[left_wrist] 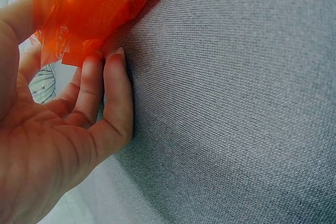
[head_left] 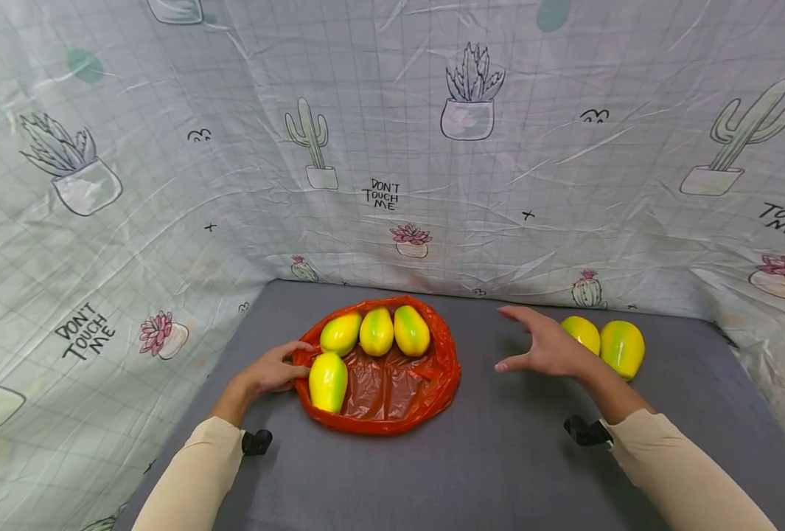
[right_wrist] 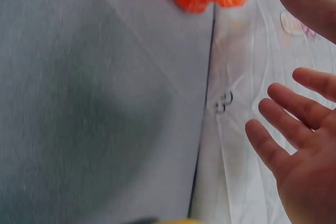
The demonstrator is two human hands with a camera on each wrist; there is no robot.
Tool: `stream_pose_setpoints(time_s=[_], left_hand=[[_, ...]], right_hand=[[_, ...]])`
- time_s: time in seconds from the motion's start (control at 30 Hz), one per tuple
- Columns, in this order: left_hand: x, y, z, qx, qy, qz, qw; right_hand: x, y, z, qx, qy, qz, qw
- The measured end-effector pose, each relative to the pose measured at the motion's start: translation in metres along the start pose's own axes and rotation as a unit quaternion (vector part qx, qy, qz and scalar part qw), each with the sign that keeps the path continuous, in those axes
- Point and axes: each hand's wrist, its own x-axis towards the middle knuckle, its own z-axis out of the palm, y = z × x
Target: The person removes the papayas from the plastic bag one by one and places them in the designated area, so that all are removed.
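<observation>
Pinches with the left hand (head_left: 278,369) the edge of a red bag (head_left: 380,389) containing four yellow-green fruits (head_left: 328,382). Holds the right hand (head_left: 546,344) spread near two more fruits (head_left: 623,348).

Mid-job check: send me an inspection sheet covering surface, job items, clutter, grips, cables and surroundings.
Surface: grey tabletop, fabric-textured.
Job items: red bag spread wide, four yellow-green fruits inside; two loose fruits to its right, side by side.
Clutter: nothing seen.
Grips: left grip holds the bag's left edge; right grip, thumb and fingers apart, holds nothing.
Cables: nothing seen.
Surroundings: wrinkled sheeting with potted-plant prints, left, behind and right.
</observation>
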Motion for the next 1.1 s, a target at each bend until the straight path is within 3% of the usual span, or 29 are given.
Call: stream_pose_setpoints(time_s=[0.53, 0.83, 1.1], left_hand=[[0.002, -0.005, 0.002, -0.013, 0.011, -0.004, 0.9998], [0.002, -0.003, 0.001, -0.005, 0.006, 0.010, 0.9999], [0.002, -0.005, 0.000, -0.011, 0.004, 0.013, 0.9998]], right_hand=[[0.014, -0.035, 0.031, 0.066, -0.020, -0.031, 0.9971], [0.021, -0.052, 0.045, 0.092, -0.032, -0.072, 0.9926], [0.028, -0.066, 0.059, 0.099, -0.065, -0.062, 0.9910]])
